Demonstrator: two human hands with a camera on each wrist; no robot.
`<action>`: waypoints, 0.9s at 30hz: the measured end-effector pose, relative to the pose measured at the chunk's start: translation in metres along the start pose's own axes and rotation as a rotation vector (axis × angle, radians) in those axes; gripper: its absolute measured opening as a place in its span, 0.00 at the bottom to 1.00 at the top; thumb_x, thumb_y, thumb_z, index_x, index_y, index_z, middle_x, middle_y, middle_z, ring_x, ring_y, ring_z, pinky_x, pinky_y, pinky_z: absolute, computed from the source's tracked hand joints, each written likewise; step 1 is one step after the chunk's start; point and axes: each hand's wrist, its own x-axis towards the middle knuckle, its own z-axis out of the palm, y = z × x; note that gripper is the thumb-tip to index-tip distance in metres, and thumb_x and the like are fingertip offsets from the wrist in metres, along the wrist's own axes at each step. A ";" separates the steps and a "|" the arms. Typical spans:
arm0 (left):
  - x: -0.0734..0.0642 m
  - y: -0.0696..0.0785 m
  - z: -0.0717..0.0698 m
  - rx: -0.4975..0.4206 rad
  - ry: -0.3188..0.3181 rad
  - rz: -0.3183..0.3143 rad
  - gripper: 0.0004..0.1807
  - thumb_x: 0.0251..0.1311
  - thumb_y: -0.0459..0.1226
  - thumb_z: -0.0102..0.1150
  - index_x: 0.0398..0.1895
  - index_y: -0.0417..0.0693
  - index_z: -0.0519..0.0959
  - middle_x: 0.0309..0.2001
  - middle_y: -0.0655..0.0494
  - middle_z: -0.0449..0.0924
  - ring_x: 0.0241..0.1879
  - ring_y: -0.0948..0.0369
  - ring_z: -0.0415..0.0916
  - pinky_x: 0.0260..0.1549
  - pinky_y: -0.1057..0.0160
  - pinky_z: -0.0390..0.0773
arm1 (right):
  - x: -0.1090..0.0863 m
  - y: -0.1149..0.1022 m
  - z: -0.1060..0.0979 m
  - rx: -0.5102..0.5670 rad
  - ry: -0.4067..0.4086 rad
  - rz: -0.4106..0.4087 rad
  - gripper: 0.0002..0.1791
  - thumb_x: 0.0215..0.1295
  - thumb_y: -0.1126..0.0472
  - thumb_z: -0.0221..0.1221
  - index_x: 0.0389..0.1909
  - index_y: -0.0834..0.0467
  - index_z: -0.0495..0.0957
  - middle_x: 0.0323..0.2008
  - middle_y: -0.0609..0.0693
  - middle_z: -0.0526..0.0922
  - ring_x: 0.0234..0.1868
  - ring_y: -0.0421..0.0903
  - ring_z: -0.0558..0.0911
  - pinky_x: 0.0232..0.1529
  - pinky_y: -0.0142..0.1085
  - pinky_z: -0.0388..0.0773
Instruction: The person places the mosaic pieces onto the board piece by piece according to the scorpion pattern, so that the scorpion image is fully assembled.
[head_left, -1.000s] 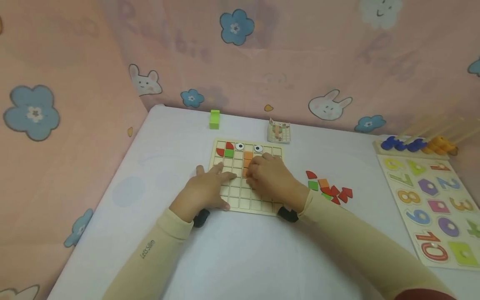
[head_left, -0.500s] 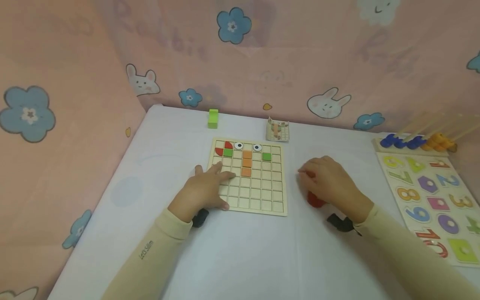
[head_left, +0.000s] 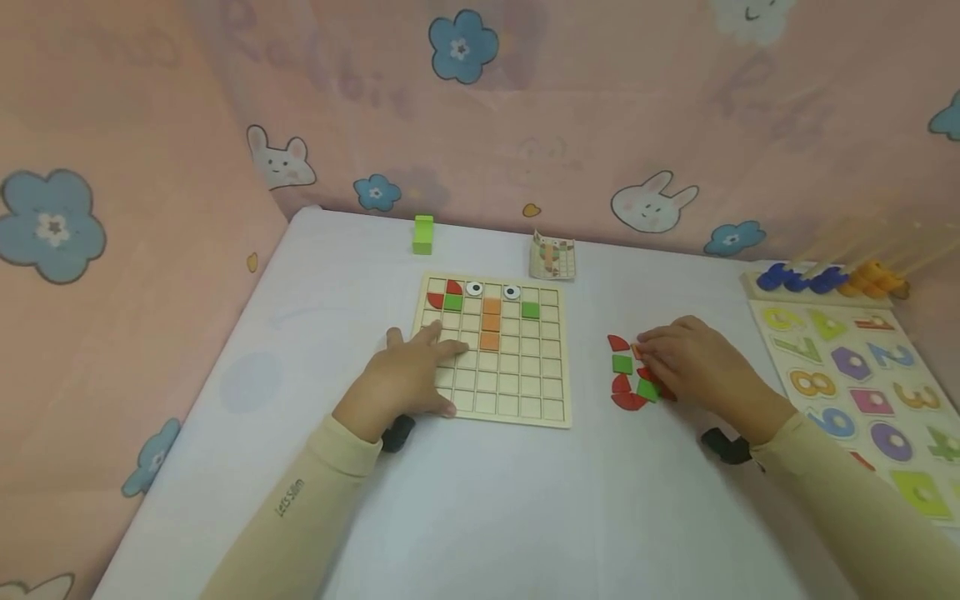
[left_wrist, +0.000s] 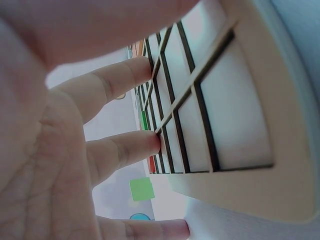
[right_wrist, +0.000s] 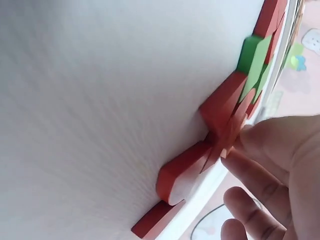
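My left hand rests with spread fingers on the left side of the wooden grid board; its fingertips touch the grid in the left wrist view. On the board lie red quarter-round tiles, green square tiles, a column of orange square tiles and two eye tiles. My right hand is over the right edge of a loose tile pile. In the right wrist view its thumb and forefinger tips touch a red tile; I cannot tell whether they pinch one. Loose red and green tiles lie left of its fingertips.
A small pattern card stands behind the board, and a light green block is at the back left. To the right is a number and shape board with blue and orange rings on pegs.
My right hand has moved right from the board to the loose tiles, which now lie shifted left. A green square shows on the board's right side. The left hand keeps its place.
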 end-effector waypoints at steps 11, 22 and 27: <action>0.001 0.003 -0.001 -0.012 0.005 0.006 0.51 0.46 0.49 0.87 0.77 0.70 0.73 0.85 0.50 0.51 0.58 0.41 0.61 0.37 0.55 0.78 | 0.005 0.004 0.000 0.053 -0.009 0.109 0.20 0.71 0.59 0.69 0.60 0.64 0.85 0.57 0.62 0.86 0.59 0.63 0.77 0.61 0.56 0.76; -0.001 0.002 -0.002 -0.005 -0.002 -0.004 0.51 0.46 0.49 0.87 0.77 0.70 0.72 0.84 0.50 0.52 0.59 0.40 0.61 0.39 0.53 0.79 | 0.022 -0.065 -0.021 0.246 0.135 0.108 0.16 0.66 0.59 0.74 0.53 0.58 0.91 0.47 0.55 0.91 0.47 0.55 0.80 0.50 0.51 0.79; -0.001 0.001 -0.001 -0.002 -0.007 -0.001 0.51 0.47 0.50 0.86 0.78 0.70 0.72 0.84 0.50 0.52 0.59 0.40 0.62 0.40 0.52 0.79 | 0.049 -0.123 -0.015 0.163 0.196 -0.167 0.12 0.62 0.56 0.77 0.45 0.55 0.93 0.43 0.47 0.92 0.44 0.49 0.83 0.47 0.42 0.81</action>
